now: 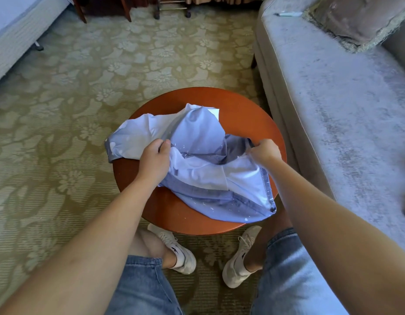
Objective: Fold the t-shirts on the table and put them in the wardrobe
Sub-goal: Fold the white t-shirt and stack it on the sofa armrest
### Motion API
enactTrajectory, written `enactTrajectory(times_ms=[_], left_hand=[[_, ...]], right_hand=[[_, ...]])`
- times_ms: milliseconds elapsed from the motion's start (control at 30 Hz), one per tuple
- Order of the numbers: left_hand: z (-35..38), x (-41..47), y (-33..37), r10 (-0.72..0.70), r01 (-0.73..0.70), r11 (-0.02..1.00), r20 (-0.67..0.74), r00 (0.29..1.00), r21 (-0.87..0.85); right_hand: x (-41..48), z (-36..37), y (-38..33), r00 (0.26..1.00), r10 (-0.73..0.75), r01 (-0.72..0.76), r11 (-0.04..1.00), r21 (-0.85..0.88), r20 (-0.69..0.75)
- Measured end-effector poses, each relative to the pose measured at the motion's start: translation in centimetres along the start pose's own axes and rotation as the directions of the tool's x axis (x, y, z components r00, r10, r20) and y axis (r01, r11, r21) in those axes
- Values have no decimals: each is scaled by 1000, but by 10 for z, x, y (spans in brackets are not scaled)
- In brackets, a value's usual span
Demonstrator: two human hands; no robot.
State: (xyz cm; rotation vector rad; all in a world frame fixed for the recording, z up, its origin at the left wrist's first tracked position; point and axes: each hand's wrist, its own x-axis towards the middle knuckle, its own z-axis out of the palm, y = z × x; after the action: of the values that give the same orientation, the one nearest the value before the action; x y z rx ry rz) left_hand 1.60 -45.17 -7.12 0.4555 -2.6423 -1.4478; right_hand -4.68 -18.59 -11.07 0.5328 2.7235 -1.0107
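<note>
Your shirt lies bunched and unfolded on the round table, pale blue with darker hem bands, one corner hanging off the near right edge. No fold is made yet, so you are at the start: it needs spreading flat, folding, then carrying to the wardrobe, which is out of sight. Only this one shirt shows.

Your left hand pinches a fold near the middle, thumb and fingers closed on the cloth. Your right hand grips the edge on the right, fingers curled round it. The fabric between them rises in a loose hump toward the far side. The sofa stands just right of the table, carpet all round.
</note>
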Motion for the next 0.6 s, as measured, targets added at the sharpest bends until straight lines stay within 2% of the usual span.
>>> enactTrajectory(times_ms=[100,200,300,400,533,600], left_hand=[[1,-1,11,4,-3,999,4,1000,-40],[0,-9,27,41,-34,997,103,994,-65],[-3,-25,50,94,-86,995,277,956,-41],[-8,-45,66,115,-135,991,421,900,18],[-16,-69,74,136,-150,989,494,859,-12],[-20,-78,77,141,-159,987,507,851,-7]], right_hand=[[-19,-15,4,996,-89,91,945,313,-20],[-50,-28,2,983,-164,185,857,481,-85],[-90,-35,-15,949,-298,307,812,496,-99],[-128,-35,-33,880,-474,430,777,460,-22],[-162,-24,-40,815,-569,464,756,461,113],[-171,-21,-40,808,-575,457,748,481,127]])
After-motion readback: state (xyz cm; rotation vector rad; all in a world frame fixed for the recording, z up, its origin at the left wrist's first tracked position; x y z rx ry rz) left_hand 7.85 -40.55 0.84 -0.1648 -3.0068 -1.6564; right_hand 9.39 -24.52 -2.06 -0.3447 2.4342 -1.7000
